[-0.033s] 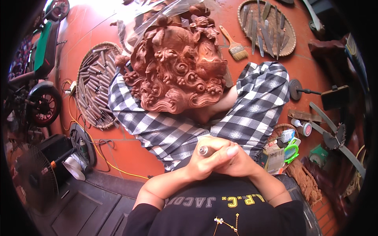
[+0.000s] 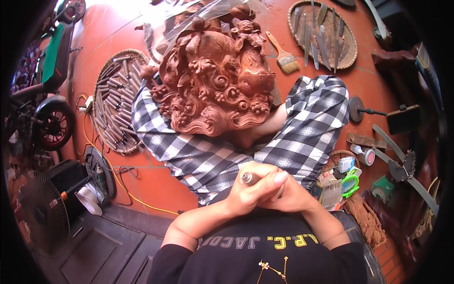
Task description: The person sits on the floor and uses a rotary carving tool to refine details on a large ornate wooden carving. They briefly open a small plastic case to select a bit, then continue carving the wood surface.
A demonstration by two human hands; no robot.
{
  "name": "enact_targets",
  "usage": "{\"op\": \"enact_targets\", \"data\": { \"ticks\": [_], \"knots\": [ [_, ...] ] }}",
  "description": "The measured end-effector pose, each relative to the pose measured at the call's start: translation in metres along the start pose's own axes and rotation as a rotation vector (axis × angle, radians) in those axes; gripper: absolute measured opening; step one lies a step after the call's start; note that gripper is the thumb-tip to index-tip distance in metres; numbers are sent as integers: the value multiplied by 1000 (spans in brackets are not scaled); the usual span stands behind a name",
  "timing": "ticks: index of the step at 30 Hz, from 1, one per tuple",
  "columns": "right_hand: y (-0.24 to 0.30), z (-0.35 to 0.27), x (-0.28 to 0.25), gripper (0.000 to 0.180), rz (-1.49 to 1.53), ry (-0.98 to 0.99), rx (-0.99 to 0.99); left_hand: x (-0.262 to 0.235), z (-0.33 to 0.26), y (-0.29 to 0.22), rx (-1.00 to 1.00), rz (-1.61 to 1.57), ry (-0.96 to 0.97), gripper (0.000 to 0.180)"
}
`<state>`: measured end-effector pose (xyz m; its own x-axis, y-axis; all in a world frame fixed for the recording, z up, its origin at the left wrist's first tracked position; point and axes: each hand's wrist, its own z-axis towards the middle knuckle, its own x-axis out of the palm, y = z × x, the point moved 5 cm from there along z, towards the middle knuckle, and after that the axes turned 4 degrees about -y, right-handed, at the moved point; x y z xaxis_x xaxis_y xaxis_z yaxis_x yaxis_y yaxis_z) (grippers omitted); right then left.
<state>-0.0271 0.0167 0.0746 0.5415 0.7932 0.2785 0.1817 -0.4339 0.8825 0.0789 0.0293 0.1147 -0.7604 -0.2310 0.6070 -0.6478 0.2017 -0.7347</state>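
I sit cross-legged in checked trousers (image 2: 189, 156) on a red floor. A large reddish carved wood sculpture (image 2: 213, 85), full of scrolls and small figures, rests between my legs. In front of my chest, my left hand (image 2: 243, 196) and my right hand (image 2: 293, 196) are clasped together. A metal tool (image 2: 247, 178) shows only its round silver end above the left hand's fingers. The rest of the tool is hidden inside the clasp. Both hands are a short way below the sculpture and do not touch it.
A round woven tray of chisels (image 2: 113, 99) lies at my left, and another tray of blades (image 2: 326, 33) at the top right, beside a paintbrush (image 2: 283, 57). A small basket of oddments (image 2: 340, 180) sits by my right knee. A fan (image 2: 38, 208), motorbike (image 2: 47, 94) and yellow cable (image 2: 132, 199) are at left.
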Motion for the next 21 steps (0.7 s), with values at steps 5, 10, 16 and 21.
{"op": "enact_targets", "data": {
  "ticks": [5, 10, 16, 21],
  "knots": [
    [35, -24, -58, 64, -407, 56, 21, -10, 0, 8, -73, -83, -240, 46],
    [44, -104, -175, 19, -329, -968, -21, -26, 6, 12, -74, -168, -355, 47],
    [28, -193, -263, 17, -187, -1239, -278, -36, 8, 31, -131, -242, -408, 46],
    [42, -204, -272, 18, -263, -1402, -285, -36, 7, 31, -110, -270, -385, 43]
  ]
}}
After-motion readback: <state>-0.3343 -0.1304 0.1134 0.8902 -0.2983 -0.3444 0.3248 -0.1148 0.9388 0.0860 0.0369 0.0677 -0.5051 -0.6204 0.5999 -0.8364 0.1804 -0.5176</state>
